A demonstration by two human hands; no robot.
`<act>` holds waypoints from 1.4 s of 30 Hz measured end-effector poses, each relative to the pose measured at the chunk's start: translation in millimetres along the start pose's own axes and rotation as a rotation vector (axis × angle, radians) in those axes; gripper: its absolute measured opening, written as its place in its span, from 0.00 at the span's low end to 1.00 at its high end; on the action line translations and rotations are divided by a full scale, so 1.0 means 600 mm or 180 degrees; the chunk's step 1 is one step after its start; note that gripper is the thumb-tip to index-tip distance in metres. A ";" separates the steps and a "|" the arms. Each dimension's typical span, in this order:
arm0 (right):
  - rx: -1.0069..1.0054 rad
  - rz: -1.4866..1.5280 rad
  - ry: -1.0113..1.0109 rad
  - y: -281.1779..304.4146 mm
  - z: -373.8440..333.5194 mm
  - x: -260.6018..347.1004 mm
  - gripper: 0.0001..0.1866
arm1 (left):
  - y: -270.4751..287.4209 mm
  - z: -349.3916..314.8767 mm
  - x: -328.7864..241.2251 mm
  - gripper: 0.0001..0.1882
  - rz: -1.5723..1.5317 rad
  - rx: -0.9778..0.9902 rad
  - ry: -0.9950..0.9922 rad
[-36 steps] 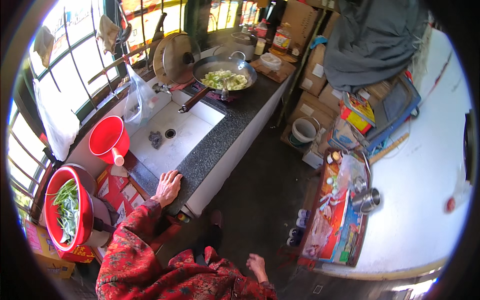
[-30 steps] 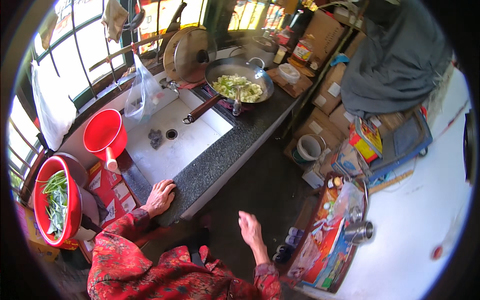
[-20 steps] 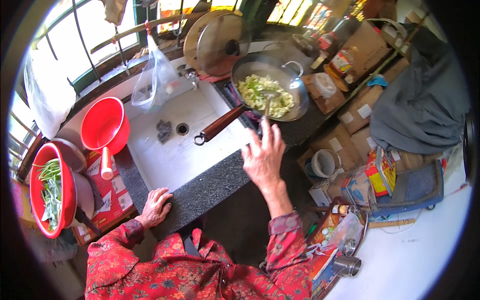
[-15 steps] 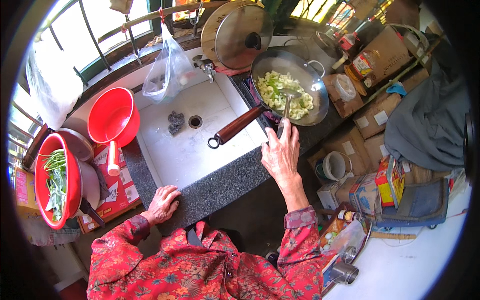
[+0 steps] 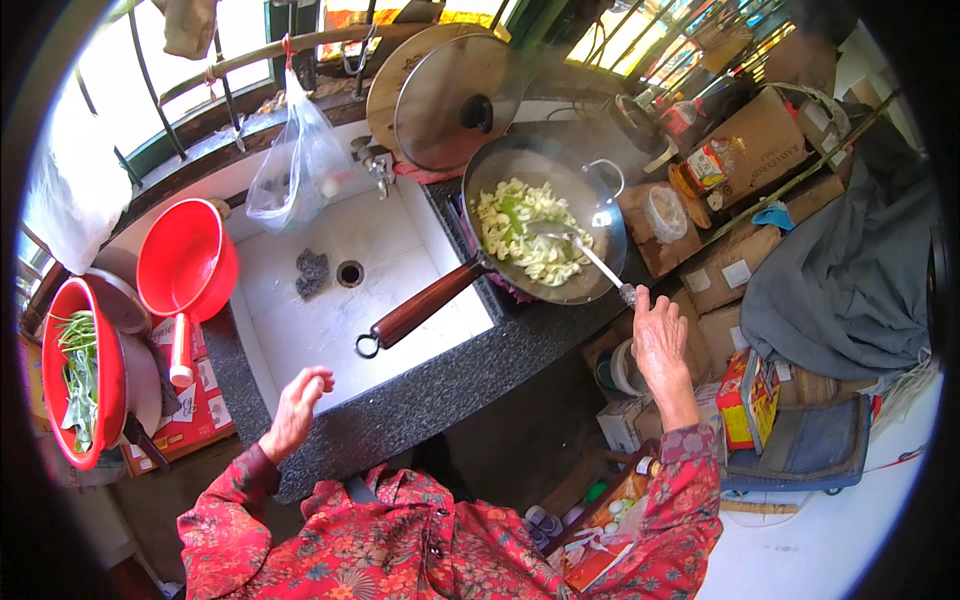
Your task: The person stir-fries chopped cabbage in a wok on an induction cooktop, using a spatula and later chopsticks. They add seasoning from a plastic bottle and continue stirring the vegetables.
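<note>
At the right, my right hand is closed round the end of a metal spatula. Its blade rests among pale chopped pieces with green bits in the wok. Steam hazes the air above this pan, whose brown wooden handle juts over the sink. My left hand is held over the counter's front edge at the sink's near left corner. Its fingers are loosely curled together, with nothing visible in them.
The white sink holds a dark scouring pad. Left stand a red dipper and a red basin with green vegetables. A glass lid leans behind the wok. Boxes and a grey cloth crowd the right.
My right hand has moved right and toward me, drawing the spatula's handle with it. My left hand has lifted from the counter edge and its fingers have curled. The view has shifted slightly.
</note>
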State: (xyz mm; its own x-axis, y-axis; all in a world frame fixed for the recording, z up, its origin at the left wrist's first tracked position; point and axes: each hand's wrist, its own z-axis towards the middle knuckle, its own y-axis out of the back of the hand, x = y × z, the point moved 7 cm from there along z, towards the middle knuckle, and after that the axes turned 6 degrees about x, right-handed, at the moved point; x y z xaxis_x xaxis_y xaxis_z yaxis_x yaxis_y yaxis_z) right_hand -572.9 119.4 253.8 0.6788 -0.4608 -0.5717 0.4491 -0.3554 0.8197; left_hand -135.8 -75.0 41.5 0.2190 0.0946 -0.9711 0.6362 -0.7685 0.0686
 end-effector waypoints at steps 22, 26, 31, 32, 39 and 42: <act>0.0917 0.1079 0.0600 0.138 0.172 -0.211 0.14 | -0.221 0.171 -0.280 0.44 0.1014 0.1714 0.0582; 0.1622 0.1547 0.0363 0.034 0.213 -0.242 0.13 | -0.220 0.168 -0.277 0.45 0.0769 0.1472 0.0869; 0.2123 0.4104 -0.0276 -0.170 0.220 -0.195 0.13 | -0.210 0.183 -0.285 0.45 0.0722 0.1535 0.1006; 0.1685 0.4269 0.0087 -0.181 0.222 -0.176 0.14 | -0.206 0.187 -0.286 0.45 0.0801 0.1554 0.1029; -0.0526 0.2545 0.1056 -0.098 0.153 -0.124 0.17 | -0.196 0.197 -0.283 0.44 0.0783 0.1476 0.1107; -0.0918 0.1975 0.1336 -0.040 0.100 -0.131 0.18 | -0.201 0.192 -0.280 0.45 0.0623 0.1419 0.1150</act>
State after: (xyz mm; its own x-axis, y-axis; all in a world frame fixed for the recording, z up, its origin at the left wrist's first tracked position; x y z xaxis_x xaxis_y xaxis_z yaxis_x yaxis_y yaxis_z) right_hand -671.9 115.6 277.0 0.9900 -0.1409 0.0049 0.0116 0.1158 0.9932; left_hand -334.5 -71.3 169.8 0.5876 0.0735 -0.8058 0.2046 -0.9770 0.0600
